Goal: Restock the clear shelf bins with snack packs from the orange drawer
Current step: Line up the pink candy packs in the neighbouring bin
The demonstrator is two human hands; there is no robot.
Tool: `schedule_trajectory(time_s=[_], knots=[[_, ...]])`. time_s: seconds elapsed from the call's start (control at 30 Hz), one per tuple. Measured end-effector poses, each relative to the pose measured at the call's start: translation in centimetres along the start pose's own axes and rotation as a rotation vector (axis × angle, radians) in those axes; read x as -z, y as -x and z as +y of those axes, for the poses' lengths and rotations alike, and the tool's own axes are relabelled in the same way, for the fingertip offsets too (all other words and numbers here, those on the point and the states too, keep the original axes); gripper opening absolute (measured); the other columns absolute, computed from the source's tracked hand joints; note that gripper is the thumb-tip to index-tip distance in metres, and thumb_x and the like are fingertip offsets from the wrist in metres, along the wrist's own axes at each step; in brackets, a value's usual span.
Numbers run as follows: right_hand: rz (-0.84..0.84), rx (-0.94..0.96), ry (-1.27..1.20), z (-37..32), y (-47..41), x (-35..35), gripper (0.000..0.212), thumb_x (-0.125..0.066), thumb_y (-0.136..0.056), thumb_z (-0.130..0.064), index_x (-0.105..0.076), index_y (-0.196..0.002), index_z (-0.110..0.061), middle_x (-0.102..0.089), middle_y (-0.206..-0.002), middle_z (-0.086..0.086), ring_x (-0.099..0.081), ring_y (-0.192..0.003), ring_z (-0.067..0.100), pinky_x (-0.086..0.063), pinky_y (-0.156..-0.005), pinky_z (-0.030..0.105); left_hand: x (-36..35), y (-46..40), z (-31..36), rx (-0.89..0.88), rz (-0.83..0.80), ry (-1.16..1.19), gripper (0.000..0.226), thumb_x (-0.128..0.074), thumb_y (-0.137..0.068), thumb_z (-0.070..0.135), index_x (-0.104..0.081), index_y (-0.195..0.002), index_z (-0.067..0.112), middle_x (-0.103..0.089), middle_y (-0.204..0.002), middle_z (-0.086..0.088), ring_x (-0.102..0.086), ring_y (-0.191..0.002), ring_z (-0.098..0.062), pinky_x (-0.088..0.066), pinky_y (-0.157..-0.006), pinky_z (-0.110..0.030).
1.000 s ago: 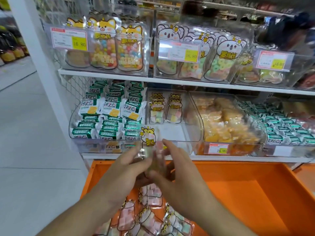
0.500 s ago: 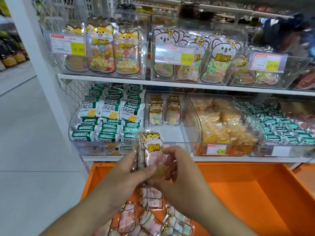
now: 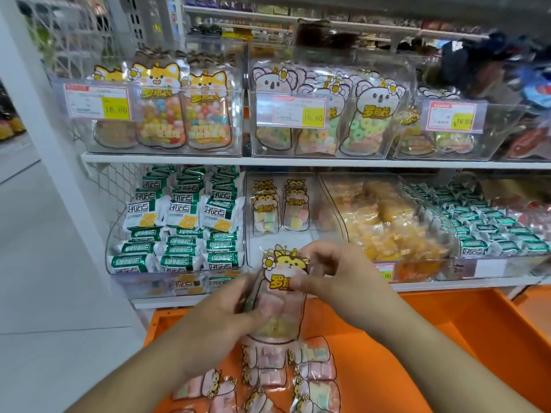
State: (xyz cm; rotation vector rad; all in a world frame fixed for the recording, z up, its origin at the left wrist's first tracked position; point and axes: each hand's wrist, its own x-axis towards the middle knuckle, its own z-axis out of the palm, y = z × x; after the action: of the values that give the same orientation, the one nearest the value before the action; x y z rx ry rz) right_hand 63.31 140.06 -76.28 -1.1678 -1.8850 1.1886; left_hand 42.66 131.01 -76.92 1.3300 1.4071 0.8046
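We hold a snack pack upright in front of us, above the orange drawer and just below the front edge of the lower shelf. Our left hand grips its lower left side with curled fingers, and our right hand pinches the printed cartoon header at the top, thumb on the front. More packs of the same kind lie scattered flat on the drawer floor near its left end. Directly behind the held pack stands the clear shelf bin, with two short rows of matching packs upright at its back and its front part bare. Left of it a bin holds green and white packets; right of it a bin holds yellow wrapped sweets
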Motion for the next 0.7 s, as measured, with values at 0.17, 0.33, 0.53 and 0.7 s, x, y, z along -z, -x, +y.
schedule_trajectory(time_s=[0.17, 0.33, 0.53, 0.7], knots=[[0.163, 0.065, 0.054, -0.3, -3.6, 1.5, 0.017, -0.090, -0.081, -0.015, -0.074, -0.081, -0.018, -0.051, -0.059, -0.012, -0.045, -0.054, 0.011, -0.039, -0.055, 0.027, 1.4, -3.1, -1.1, -0.103, 0.258, -0.269, 0.065, -0.065, -0.087, 0.063, -0.045, -0.145, 0.042, -0.057, -0.134, 0.030, -0.055, -0.122, 0.009, -0.046, -0.113, -0.029], [0.343, 0.100, 0.254, 0.4, -10.7, 3.5, 0.019, -0.092, -0.078, -0.017, -0.075, -0.081, -0.025, -0.058, -0.062, -0.015, -0.051, -0.059, 0.002, -0.042, -0.062, 0.022, 2.3, -5.6, -3.3, -0.284, 0.341, -0.813, 0.064, -0.051, -0.105, 0.042, -0.018, -0.161, 0.041, -0.017, -0.162, 0.026, -0.014, -0.150, 0.000, -0.014, -0.123, -0.027], [0.251, -0.027, 0.657, 2.3, -18.3, 4.2, 0.028, -0.083, -0.087, -0.034, -0.076, -0.112, -0.023, -0.073, -0.093, -0.002, -0.066, -0.096, 0.022, -0.051, -0.083, 0.028, 2.2, -7.5, -5.9, -0.310, 0.285, -0.971, 0.067, -0.058, -0.097, 0.044, -0.028, -0.157, 0.042, -0.009, -0.160, 0.026, -0.009, -0.148, -0.005, -0.017, -0.121, -0.039], [0.106, -0.028, 0.933, 3.9, -21.9, 4.8, 0.016, -0.075, -0.091, -0.035, -0.068, -0.103, -0.027, -0.060, -0.101, -0.002, -0.064, -0.109, 0.026, -0.038, -0.077, 0.024, 2.6, -8.3, -7.3, -0.413, 0.296, -1.028, 0.072, -0.086, -0.059, 0.039, -0.057, -0.125, 0.038, -0.045, -0.145, 0.015, -0.042, -0.128, -0.013, -0.056, -0.090, -0.043]])
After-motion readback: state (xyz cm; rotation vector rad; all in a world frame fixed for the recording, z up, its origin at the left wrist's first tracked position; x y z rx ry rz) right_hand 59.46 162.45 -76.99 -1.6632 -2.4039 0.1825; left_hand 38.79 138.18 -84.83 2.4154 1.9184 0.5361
